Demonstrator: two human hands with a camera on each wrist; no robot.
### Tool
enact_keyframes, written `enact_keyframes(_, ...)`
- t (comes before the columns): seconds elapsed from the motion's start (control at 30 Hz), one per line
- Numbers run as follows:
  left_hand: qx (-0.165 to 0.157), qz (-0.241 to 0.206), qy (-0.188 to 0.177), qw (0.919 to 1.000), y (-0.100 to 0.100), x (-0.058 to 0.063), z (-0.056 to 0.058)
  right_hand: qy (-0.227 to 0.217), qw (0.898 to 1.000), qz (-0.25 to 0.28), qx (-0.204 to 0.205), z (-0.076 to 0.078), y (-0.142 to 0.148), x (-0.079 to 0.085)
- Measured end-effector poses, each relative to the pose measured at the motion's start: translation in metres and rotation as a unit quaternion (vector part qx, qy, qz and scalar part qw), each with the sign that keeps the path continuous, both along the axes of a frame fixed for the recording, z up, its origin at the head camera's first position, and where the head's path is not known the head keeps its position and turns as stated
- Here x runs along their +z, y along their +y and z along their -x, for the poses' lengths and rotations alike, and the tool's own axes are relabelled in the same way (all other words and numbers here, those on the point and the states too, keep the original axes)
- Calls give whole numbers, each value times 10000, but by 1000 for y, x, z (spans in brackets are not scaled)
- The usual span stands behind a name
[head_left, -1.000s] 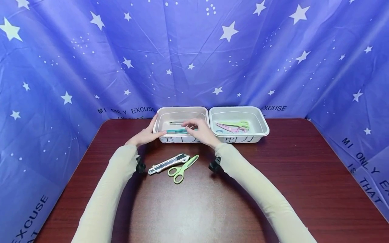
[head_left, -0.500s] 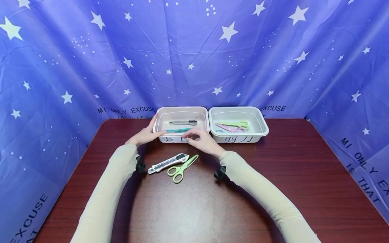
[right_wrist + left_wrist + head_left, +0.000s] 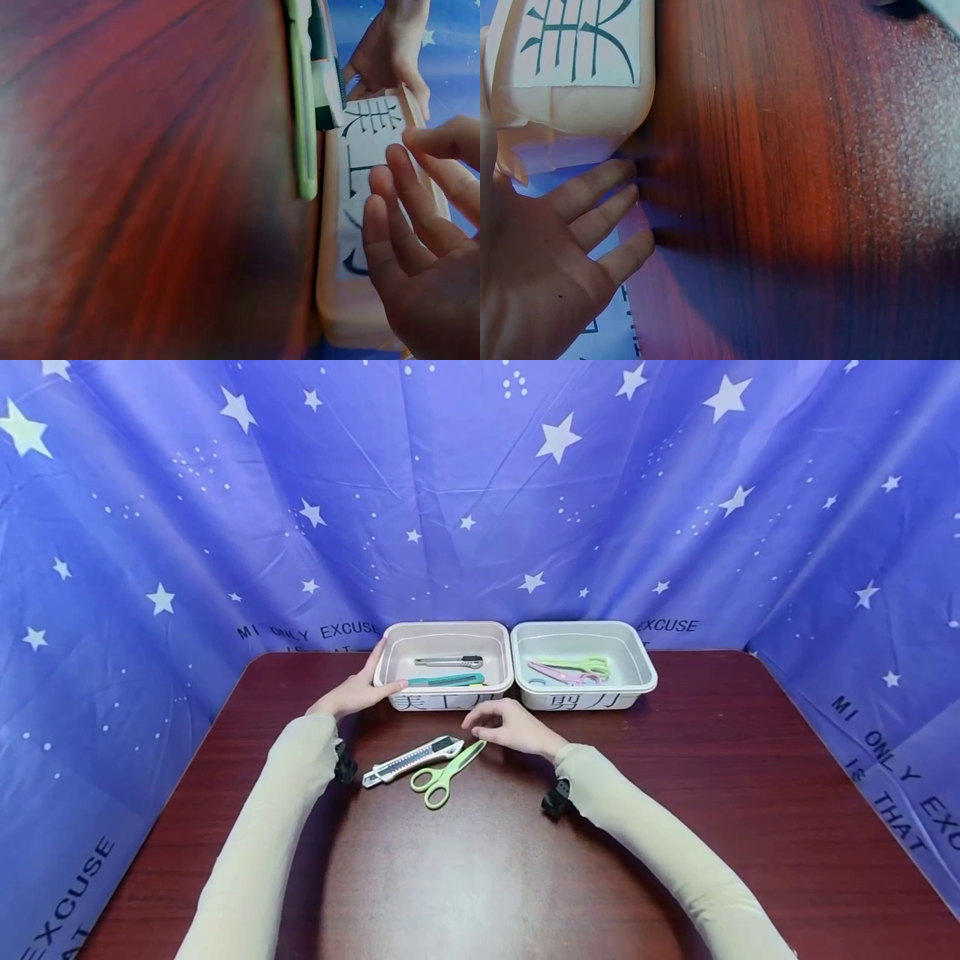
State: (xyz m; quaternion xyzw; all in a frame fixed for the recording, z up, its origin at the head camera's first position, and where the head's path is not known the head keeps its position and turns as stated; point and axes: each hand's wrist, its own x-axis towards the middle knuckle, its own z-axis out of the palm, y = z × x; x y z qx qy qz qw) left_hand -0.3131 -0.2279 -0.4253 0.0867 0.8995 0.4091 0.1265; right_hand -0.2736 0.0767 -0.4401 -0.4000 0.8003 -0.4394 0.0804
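Observation:
My left hand [image 3: 351, 693] rests against the left end of a white plastic bin [image 3: 382, 678], its thumb along the front rim and fingers spread by the side wall. Inside that bin lie a grey utility knife [image 3: 450, 662] and a teal utility knife [image 3: 446, 680]. My right hand [image 3: 516, 728], fingers loosely bent and holding nothing, hovers close over the blade tip of green scissors [image 3: 442, 777]. Just left of these scissors, a white utility knife [image 3: 412, 762] lies on the table. In the right wrist view the fingertips [image 3: 379, 180] overlap the bin's label.
A second white bin [image 3: 651, 681] stands against the first at the right. It contains green scissors [image 3: 581, 663] and pink scissors [image 3: 570, 675]. Both bins carry printed front labels. The brown table [image 3: 465, 877] ends at a blue star-patterned curtain [image 3: 465, 485].
My right hand has drawn back out of the left bin toward me, down to the green scissors, uncovering both knives inside. My left hand stays at the bin.

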Motion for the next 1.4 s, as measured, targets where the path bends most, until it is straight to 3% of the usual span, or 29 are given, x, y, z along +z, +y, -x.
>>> enact_keyframes(0.23, 7, -42, 8, 10000, 2, 0, 1, -484, 9980, -181, 368, -2, 6, -10)
enact_keyframes(0.4, 17, 14, 34, 10000, 2, -1, 3, -534, 9971, -367, 402, -4, 7, -14)
enact_keyframes(0.53, -13, -37, 30, 10000, 1, -4, 3, -405, 9965, -545, 493, -6, 7, -16)
enact_keyframes(0.7, 11, -34, 32, 10000, 1, -4, 2, -372, 9947, -693, 665, -15, 5, -3)
enact_keyframes(0.97, 14, 23, 34, 10000, 2, -1, 0, 329, 9904, -1226, 540, -8, 3, -20)
enact_keyframes(1.23, 29, -32, 10, 10000, 3, 1, -3, 639, 9907, -1039, 598, -10, 1, -21)
enact_keyframes(1.4, 57, -9, 39, 10000, 3, 2, -3, 221, 9964, -690, 444, -9, 4, -19)
